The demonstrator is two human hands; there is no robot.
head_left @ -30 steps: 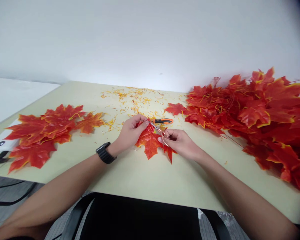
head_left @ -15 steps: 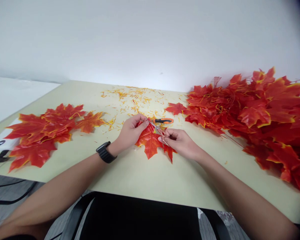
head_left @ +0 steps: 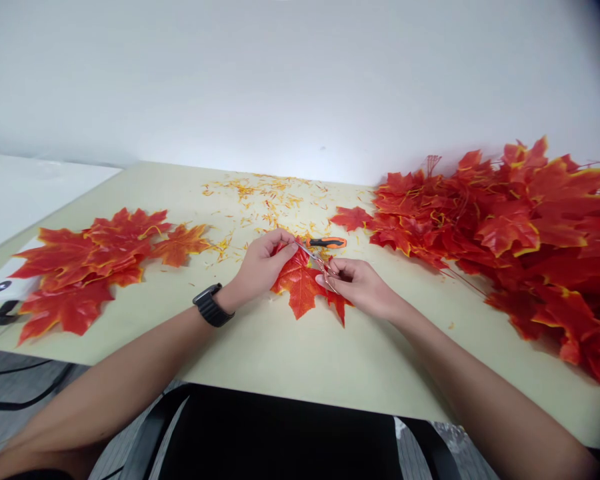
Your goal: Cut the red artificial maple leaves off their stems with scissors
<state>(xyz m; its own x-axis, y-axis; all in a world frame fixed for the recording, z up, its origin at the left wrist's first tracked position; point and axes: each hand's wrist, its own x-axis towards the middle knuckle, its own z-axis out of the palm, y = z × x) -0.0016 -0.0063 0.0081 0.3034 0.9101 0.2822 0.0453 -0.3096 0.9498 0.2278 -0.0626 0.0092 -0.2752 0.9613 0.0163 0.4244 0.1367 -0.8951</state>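
Head camera, looking down at a pale table (head_left: 290,360). Both bare forearms reach in from the bottom edge toward one red-orange artificial maple leaf (head_left: 300,283) lying flat at the centre.

The left hand (head_left: 260,265), with a black watch (head_left: 213,305) on its wrist, is closed on the leaf's upper left edge, fingertips pinching it. The right hand (head_left: 357,283) is curled shut around small scissors (head_left: 316,259), whose thin blades point up and left across the leaf toward the left fingertips. The leaf sits between the two hands, touching both.

The step in hand appears to be trimming the leaf near its top edge. The next snip would call for a steady left pinch, with fingertips kept clear of the blade tips.

Just behind the hands lies a tool with an orange and black handle (head_left: 329,243). Yellow-orange trimmings (head_left: 265,197) litter the table beyond. A small pile of leaves (head_left: 90,267) lies at left; a large heap of leaves (head_left: 520,233) fills the right.
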